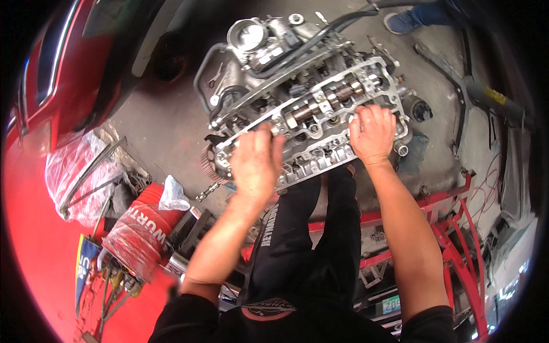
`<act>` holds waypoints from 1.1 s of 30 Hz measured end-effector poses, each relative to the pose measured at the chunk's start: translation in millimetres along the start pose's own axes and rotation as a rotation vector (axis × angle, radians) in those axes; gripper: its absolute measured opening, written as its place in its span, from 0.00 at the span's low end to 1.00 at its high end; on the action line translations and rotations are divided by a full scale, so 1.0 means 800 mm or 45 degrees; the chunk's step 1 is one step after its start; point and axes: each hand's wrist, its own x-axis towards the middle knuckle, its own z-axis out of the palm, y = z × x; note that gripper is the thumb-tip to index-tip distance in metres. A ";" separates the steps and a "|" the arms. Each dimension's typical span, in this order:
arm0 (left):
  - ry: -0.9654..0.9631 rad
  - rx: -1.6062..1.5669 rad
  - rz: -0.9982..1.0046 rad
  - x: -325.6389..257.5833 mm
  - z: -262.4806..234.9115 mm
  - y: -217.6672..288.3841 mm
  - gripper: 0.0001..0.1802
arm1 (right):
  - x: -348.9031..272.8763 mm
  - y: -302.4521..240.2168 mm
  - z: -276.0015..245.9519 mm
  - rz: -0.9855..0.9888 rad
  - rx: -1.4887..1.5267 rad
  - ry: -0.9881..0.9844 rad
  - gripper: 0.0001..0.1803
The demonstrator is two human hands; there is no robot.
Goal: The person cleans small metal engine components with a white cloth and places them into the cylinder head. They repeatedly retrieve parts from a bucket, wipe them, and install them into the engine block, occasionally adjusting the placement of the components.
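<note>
A large metal engine lies on the floor in front of me. Its aluminium cylinder head faces up, with a shiny camshaft set along it. Over the left end of the head is my left hand, fingers stretched forward and slightly smeared, thumb apart; nothing shows in it. My right hand rests on the right part of the head, its fingers curled down over the metal. What lies beneath those fingertips is hidden. Beside the left end sits a toothed pulley.
A red car stands at the far left. Nearer are plastic-wrapped parts and a red wrapped cylinder. Another camshaft lies near my left forearm. A red metal frame is at the right. Another person's shoe shows at the top.
</note>
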 end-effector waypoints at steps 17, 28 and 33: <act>0.492 -0.276 -0.585 -0.035 0.083 0.065 0.10 | 0.000 0.002 0.001 -0.070 -0.141 -0.087 0.09; 0.678 -0.350 -0.776 -0.040 0.090 0.087 0.11 | -0.005 0.006 0.005 -0.155 -0.031 -0.042 0.09; 0.661 -0.108 -0.728 -0.033 0.104 0.084 0.08 | -0.008 0.007 0.006 -0.193 0.028 0.000 0.07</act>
